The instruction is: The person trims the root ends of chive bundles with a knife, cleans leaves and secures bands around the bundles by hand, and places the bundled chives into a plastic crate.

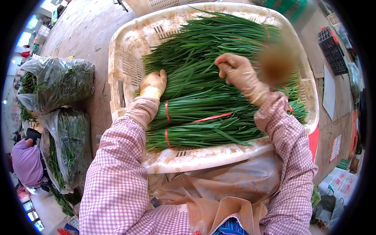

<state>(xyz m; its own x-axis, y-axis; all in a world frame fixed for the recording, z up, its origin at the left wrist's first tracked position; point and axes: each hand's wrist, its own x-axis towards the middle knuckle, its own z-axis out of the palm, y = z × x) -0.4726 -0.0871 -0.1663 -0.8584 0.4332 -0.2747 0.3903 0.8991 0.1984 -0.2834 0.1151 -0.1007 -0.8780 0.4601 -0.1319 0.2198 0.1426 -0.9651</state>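
Observation:
A dirty white plastic basket [131,35] holds several bundles of long green leaves [196,107], some tied with red bands [167,111]. Gloved in a thin pale covering, my left hand [154,84] presses at the left ends of a middle bundle, its fingers curled round the stalks. My right hand [237,72], gloved too, is above the leaves right of centre, with its fingers bent together; whatever is between them is too small to make out. A brown blurred spot [277,64] hides part of the leaves beside my right wrist.
Two clear plastic bags of greens [64,82] stand on the floor at the left. A person in a purple top [27,162] is at the far left. Black crates [332,51] lie at the right. A brown apron [231,180] covers my lap below the basket.

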